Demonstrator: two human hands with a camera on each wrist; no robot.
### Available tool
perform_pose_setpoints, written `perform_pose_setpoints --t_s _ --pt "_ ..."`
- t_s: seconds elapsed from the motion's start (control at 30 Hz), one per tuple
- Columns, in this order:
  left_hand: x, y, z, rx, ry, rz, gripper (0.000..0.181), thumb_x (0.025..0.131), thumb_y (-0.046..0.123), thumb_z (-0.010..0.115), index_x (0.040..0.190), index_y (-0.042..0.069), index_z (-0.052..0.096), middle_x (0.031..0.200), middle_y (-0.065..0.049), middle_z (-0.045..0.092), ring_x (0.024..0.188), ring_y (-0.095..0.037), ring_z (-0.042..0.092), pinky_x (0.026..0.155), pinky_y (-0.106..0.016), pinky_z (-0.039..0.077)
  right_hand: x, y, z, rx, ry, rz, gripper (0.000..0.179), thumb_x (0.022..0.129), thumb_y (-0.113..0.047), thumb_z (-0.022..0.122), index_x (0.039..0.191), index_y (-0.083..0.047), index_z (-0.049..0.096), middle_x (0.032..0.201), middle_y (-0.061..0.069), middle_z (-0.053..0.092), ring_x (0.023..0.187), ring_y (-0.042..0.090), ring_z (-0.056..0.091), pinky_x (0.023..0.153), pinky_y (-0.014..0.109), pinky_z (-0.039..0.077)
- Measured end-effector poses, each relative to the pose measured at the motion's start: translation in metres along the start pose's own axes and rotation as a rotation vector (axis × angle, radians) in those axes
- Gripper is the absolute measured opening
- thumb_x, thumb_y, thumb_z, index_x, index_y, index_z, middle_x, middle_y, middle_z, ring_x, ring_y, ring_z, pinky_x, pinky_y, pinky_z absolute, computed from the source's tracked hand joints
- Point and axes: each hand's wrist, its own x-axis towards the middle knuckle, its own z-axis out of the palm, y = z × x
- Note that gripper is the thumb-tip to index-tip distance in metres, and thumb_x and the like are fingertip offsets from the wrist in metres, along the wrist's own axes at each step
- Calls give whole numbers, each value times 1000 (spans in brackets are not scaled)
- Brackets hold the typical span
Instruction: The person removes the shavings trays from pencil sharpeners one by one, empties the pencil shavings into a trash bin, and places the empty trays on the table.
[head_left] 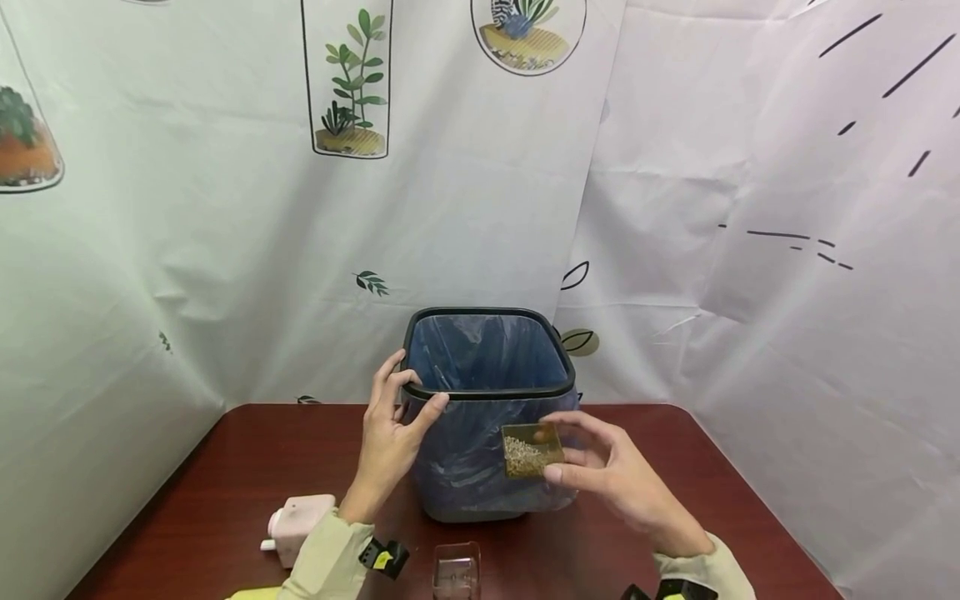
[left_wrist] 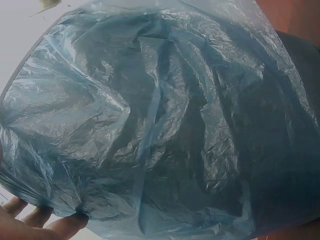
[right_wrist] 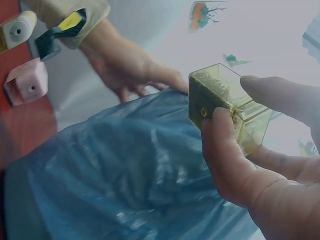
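A trash bin (head_left: pixel 487 522) lined with a thin blue plastic bag (head_left: pixel 472 458) stands upright on the table, its black rim (head_left: pixel 495 393) facing up. My left hand (head_left: pixel 390 442) grips the rim at its front left corner, with the thumb on the front edge. In the left wrist view the fingertips (left_wrist: pixel 72 224) meet the crinkled bag. My right hand (head_left: pixel 617 471) pinches a small yellowish see-through box (head_left: pixel 531 452) by its sides, in front of the bin and below the rim. Fine pale shavings or grains lie inside the box, banked to one side in the right wrist view.
A pink pencil-sharpener-like body (head_left: pixel 300 525) with a white knob sits left of my left forearm. A clear plastic box (head_left: pixel 456 571) lies on the dark red table (head_left: pixel 622 567) near me. Something yellow (head_left: pixel 255 594) shows at the bottom edge. Printed white cloth (head_left: pixel 480 208) hangs behind.
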Motion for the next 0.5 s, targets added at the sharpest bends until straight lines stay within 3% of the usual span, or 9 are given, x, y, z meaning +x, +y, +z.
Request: perform_pose_setpoints --t_s 0.1,0.2,0.5 --pt "0 0 0 -3 -5 8 31 82 21 70 107 18 52 146 4 26 121 -27 45 85 -53 45 5 -10 0 -39 32 -25 49 83 6 60 128 7 40 123 24 48 101 32 60 72 37 53" --pt "0 9 -2 -2 -9 6 31 82 17 70 107 15 52 146 0 26 121 -29 45 86 -54 45 11 -20 0 -81 76 -30 49 83 4 62 127 6 43 123 25 48 103 31 60 74 36 52" --pt "0 0 -1 -1 -1 -3 32 80 24 72 106 20 53 145 8 27 121 -27 45 86 -53 45 36 -41 -3 -227 184 -55 49 83 -6 66 128 -4 47 122 16 50 102 26 61 80 36 50"
